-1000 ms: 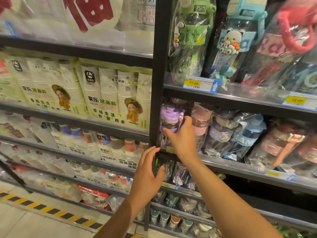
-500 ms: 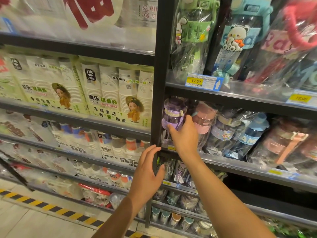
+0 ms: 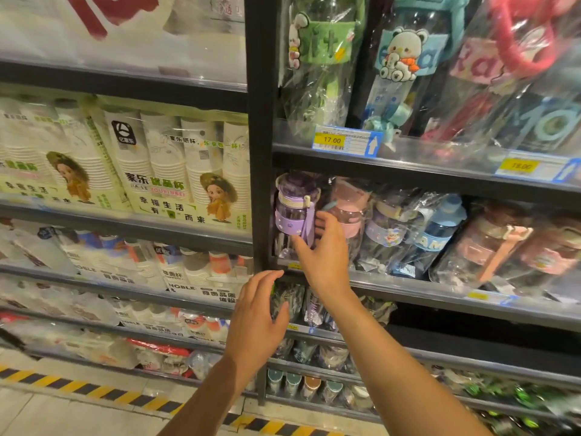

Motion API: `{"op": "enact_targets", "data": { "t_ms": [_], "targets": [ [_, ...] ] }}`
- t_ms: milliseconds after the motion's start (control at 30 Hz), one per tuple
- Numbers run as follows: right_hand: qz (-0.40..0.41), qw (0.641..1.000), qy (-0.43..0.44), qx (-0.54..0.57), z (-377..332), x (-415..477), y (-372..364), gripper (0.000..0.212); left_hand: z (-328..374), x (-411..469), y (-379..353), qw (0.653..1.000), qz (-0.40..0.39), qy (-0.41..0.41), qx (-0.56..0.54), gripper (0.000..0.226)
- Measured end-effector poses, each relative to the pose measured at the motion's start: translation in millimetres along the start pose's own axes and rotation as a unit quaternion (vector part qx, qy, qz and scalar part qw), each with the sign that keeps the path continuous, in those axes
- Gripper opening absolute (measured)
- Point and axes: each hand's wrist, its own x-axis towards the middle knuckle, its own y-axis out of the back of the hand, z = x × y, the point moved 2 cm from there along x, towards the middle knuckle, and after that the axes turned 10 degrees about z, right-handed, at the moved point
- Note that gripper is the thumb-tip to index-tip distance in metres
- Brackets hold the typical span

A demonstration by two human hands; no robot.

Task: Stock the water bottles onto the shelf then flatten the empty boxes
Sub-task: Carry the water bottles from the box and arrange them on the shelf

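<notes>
The right hand (image 3: 323, 256) reaches up to the purple bottle (image 3: 294, 212), a wrapped one with a lilac strap. It stands upright at the far left end of the shelf (image 3: 408, 287), right against the black post (image 3: 261, 152). The thumb lies across the bottle's lower front and the fingers (image 3: 327, 219) curl round its right side, in the gap beside the pink bottle (image 3: 349, 212), so the hand grips it. Further right on the same shelf lie more wrapped bottles, tilted, among them a blue bottle (image 3: 440, 228).

The left hand (image 3: 257, 322) hovers lower down in front of the post, fingers loose and spread, holding nothing.

A price tag (image 3: 345, 141) reading 17.00 sits on the shelf above. Packs of paper cups (image 3: 176, 165) fill the bay to the left.
</notes>
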Motion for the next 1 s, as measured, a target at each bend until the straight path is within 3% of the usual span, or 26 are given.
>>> {"op": "enact_targets", "data": {
  "t_ms": [267,500,700,1000],
  "targets": [
    [-0.092,0.994,0.048,-0.036,17,-12,54,0.022,31,1,-17,0.997,-0.021,-0.061,0.046,0.056],
    [-0.123,0.984,0.071,-0.106,64,-14,151,0.026,86,7,-61,0.984,-0.046,-0.131,0.109,0.063],
    [-0.105,0.972,0.061,-0.204,128,-21,284,0.037,168,-22,-128,0.968,-0.083,-0.199,0.125,0.068],
    [0.014,0.928,0.025,-0.37,231,-59,518,0.062,326,-105,-281,0.916,-0.149,-0.344,0.147,0.081]
  ]
}}
